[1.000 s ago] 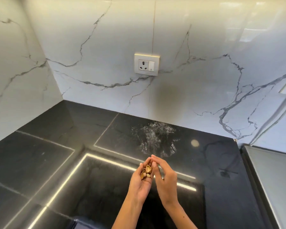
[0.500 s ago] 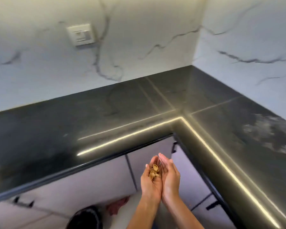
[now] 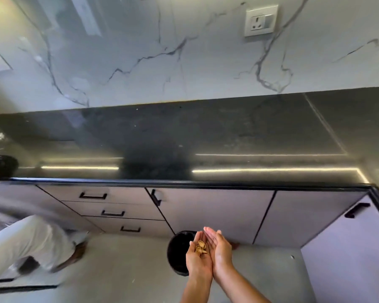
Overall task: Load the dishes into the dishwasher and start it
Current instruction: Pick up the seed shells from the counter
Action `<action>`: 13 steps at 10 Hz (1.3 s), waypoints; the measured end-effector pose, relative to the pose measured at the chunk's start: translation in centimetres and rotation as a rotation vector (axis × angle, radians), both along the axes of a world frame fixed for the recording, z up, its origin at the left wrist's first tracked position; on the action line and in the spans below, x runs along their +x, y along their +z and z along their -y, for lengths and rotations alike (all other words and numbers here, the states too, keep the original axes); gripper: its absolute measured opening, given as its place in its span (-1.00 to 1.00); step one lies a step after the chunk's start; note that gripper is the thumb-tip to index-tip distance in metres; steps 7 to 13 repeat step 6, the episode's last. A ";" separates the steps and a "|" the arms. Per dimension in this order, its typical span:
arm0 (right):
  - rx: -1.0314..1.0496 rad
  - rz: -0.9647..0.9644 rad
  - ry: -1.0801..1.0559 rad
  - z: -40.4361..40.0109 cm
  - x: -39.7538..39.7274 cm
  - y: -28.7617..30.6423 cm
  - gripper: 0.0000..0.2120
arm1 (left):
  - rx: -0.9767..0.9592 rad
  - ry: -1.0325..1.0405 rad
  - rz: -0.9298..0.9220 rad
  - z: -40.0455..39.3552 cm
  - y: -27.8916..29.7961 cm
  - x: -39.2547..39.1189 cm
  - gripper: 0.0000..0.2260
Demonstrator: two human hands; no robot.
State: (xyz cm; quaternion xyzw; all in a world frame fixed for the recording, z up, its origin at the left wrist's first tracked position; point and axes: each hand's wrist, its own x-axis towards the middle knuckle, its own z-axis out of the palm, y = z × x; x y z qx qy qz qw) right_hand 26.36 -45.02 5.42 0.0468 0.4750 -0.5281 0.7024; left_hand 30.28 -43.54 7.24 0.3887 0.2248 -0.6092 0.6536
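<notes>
- A small heap of tan nut shells [image 3: 200, 248] lies in the cupped palm of the left hand [image 3: 198, 256], near the base of its fingers.
- The left hand is palm up, fingers loosely curved around the shells, not clenched.
- The right hand [image 3: 219, 251] stands edge-on against the left, their inner edges touching, fingers straight and together, holding nothing of its own.
- Both hands are over the grey floor [image 3: 123, 267], in front of the cabinets and below the worktop's front edge.
- Just behind and left of the hands a round black bin [image 3: 177, 254] stands on the floor, its mouth partly hidden by the left hand.
- The black worktop [image 3: 206, 132] is bare along its middle, with light strips reflected near the front edge.
- A dark vase [image 3: 6, 166] sits at its far left front edge.
- On the marble wall [image 3: 140, 51] above the worktop's right part is a white socket [image 3: 261, 20].
- Another person's light trouser leg [image 3: 29, 239] crosses the floor at left.
</notes>
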 end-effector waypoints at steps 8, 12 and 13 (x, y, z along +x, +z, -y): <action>0.286 -0.605 0.202 5.0 15.6 -7.7 -0.78 | 0.489 -0.308 0.078 4.8 -9.6 17.4 -0.45; 0.286 -0.605 0.202 5.0 15.6 -7.7 -0.78 | 0.489 -0.308 0.078 4.8 -9.6 17.4 -0.45; 0.286 -0.605 0.202 5.0 15.6 -7.7 -0.78 | 0.489 -0.308 0.078 4.8 -9.6 17.4 -0.45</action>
